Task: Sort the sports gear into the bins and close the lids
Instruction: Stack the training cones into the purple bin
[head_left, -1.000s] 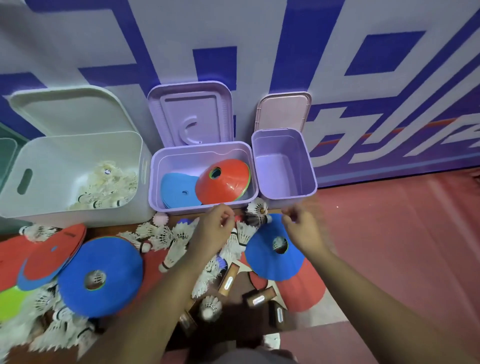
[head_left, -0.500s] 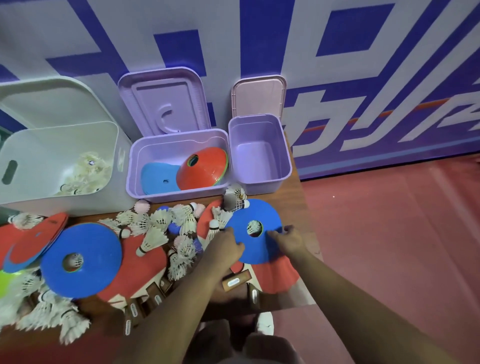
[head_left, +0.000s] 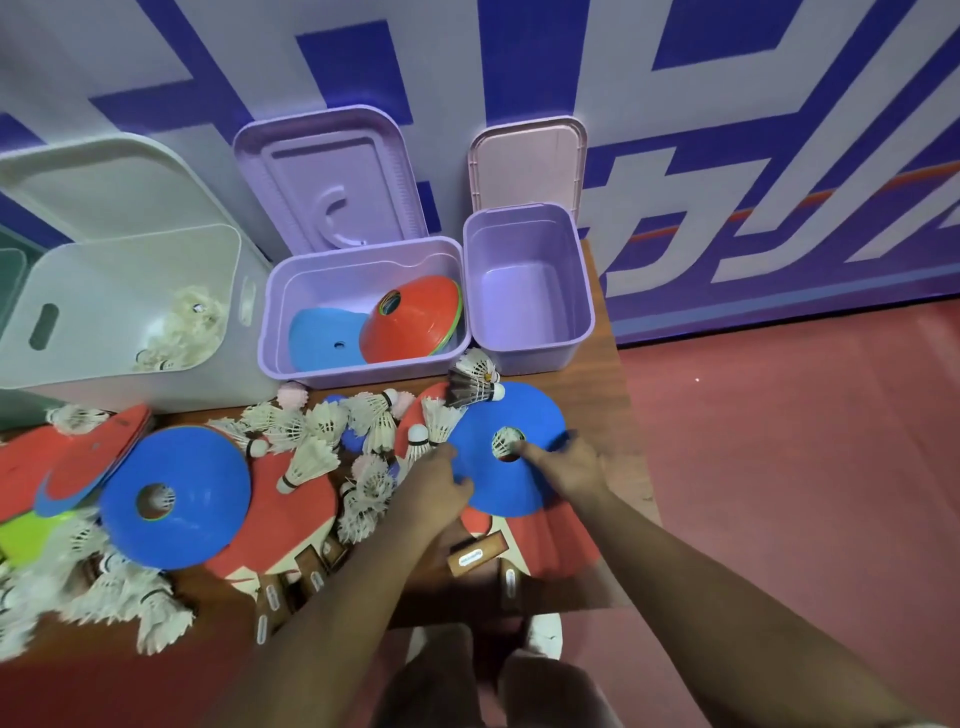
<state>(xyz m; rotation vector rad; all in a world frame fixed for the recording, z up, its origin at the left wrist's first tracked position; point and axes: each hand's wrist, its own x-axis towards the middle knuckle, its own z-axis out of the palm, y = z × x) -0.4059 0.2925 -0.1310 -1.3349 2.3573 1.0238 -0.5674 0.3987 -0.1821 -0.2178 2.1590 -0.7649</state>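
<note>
Centre of the frame, just below the open lilac plastic bin (head_left: 266, 332): my left hand (head_left: 436, 483) is gripping the left edge of a flat blue plastic disc cone (head_left: 530, 415), my right hand (head_left: 574, 467) curling round its right edge.

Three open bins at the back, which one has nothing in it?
The small purple bin on the far right, in front of the pink lid. The white bin holds shuttlecocks and the middle purple bin holds disc cones.
</note>
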